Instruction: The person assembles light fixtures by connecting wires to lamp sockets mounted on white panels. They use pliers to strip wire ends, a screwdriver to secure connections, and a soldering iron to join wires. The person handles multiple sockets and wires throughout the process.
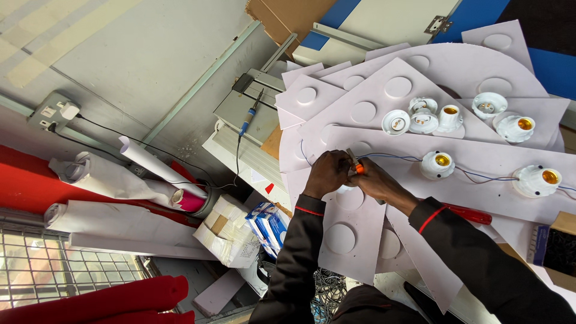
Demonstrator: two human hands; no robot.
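Both hands meet over the white panel with round cutouts. Left hand and right hand are pinched together on a small orange-tipped tool; fingers curl narrow around it. Which hand actually bears it, can't tell. Something white, partly hidden, sits just under the grip.

Blue wire runs off from the grip to a white lamp holder with brass centre, near, on the right-hand side. A second wired lamp holder lies further out the same way. Cluster of loose lamp holders lies beyond the grip, apart from it. Red-handled tool rests beside the right forearm. Soldering iron with blue handle lies well apart, past the left hand.
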